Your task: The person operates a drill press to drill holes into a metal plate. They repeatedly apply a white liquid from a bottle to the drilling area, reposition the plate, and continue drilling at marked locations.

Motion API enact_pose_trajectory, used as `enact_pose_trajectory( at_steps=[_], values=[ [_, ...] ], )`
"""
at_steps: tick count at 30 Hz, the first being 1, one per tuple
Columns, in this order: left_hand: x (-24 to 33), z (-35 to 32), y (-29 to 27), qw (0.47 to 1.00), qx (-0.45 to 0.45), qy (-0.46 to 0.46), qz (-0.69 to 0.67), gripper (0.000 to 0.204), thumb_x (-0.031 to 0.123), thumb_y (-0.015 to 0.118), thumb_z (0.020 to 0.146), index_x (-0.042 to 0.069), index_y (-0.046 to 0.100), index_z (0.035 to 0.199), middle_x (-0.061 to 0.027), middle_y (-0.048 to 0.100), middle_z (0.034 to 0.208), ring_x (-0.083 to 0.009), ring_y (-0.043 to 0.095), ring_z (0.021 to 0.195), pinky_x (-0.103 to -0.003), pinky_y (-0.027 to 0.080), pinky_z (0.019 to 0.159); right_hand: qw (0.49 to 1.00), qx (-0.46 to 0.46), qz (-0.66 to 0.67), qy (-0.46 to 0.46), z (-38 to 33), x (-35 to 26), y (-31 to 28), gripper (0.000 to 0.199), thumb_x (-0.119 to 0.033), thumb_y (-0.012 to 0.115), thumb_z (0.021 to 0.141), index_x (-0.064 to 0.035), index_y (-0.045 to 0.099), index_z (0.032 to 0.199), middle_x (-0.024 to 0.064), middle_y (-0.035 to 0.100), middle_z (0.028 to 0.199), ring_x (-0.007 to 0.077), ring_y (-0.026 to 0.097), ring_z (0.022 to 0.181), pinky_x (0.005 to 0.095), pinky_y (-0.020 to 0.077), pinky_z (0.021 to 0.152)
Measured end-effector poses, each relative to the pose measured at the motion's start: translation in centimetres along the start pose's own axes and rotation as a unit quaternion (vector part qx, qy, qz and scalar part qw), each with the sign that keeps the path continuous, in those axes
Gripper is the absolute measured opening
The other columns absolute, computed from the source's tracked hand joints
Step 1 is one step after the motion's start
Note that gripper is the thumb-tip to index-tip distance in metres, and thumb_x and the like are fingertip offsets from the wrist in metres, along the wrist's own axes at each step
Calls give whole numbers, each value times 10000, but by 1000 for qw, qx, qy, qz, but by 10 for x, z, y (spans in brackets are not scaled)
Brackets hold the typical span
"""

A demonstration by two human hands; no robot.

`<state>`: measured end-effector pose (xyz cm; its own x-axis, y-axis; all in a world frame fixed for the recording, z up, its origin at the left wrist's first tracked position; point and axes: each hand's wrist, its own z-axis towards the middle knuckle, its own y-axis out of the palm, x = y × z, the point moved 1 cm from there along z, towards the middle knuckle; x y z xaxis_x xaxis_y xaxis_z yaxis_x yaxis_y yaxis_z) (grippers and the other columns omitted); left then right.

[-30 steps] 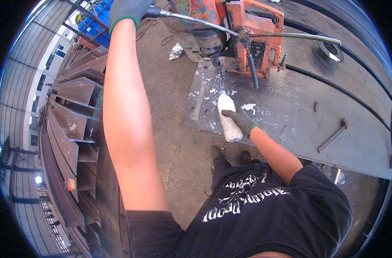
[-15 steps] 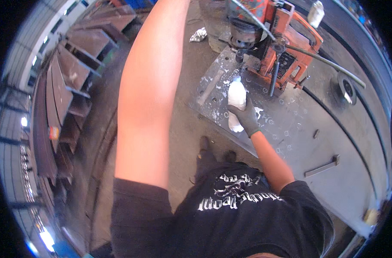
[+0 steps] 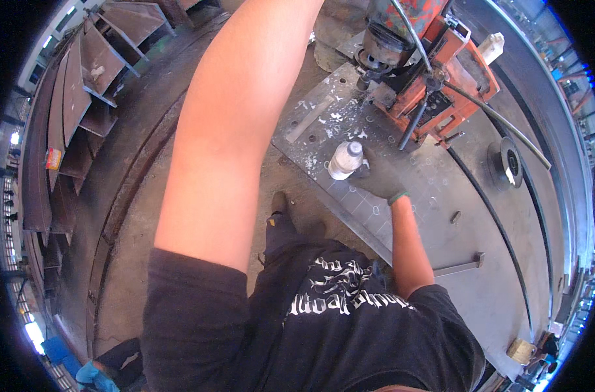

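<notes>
Right hand: In a dark glove (image 3: 381,175) with a green cuff, the right hand grasps a white bottle, its fingers partly hidden from view.
Bottle: The capped container (image 3: 343,162) sits directly against the right hand, on its left side, roughly upright with the cap toward the camera; whether its base touches the steel below cannot be told.
Left hand: Beyond the top edge of the frame, its grip cannot be told; the bare left arm (image 3: 222,137) stretches up past a black sleeve.
Steel plate: Chalk circles and white splashes mark the surface (image 3: 483,297) beneath the bottle.
Drilling machine: The orange equipment (image 3: 464,68) stands on the plate, above and to the right of the bottle.
Hammer: The tool (image 3: 479,260) lies near the right forearm.
</notes>
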<state>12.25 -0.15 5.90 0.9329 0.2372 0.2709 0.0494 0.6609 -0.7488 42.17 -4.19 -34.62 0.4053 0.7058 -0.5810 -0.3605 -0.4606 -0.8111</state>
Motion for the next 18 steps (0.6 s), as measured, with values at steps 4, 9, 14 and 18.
enact_pose_trajectory(
  at_steps=[4,9,14,18],
  values=[
    [1,-5,-5,999,-22,-27,7,506,418,514,963,56,789,1186,-258,737,1244,-419,711,1188,-512,546,1029,999,27,-7,32,32,-48,-115,753,-322,871,798,-142,614,1483,155,704,1370,335,678,1258,442,533,1058],
    [-6,-7,0,996,-30,65,59,479,411,520,982,66,791,1174,-249,744,1229,-395,729,1147,-509,555,1002,882,384,-68,-265,96,-173,-258,398,-336,697,1012,-25,743,1256,146,798,1066,204,755,952,365,577,896],
    [-23,-12,8,996,67,3,-58,417,403,585,963,98,818,1126,-234,765,1159,-371,743,1103,-503,561,976,876,340,-94,-328,143,-279,-286,353,-255,660,1039,14,730,1257,154,776,1116,242,729,1015,406,571,929],
    [-12,-5,77,974,106,119,-159,386,376,639,902,99,836,1083,-212,782,1109,-384,751,1049,-508,558,964,946,122,-166,-251,219,-267,-307,342,-235,662,1038,2,721,1277,150,769,1099,245,729,1007,408,581,892]
  ],
)
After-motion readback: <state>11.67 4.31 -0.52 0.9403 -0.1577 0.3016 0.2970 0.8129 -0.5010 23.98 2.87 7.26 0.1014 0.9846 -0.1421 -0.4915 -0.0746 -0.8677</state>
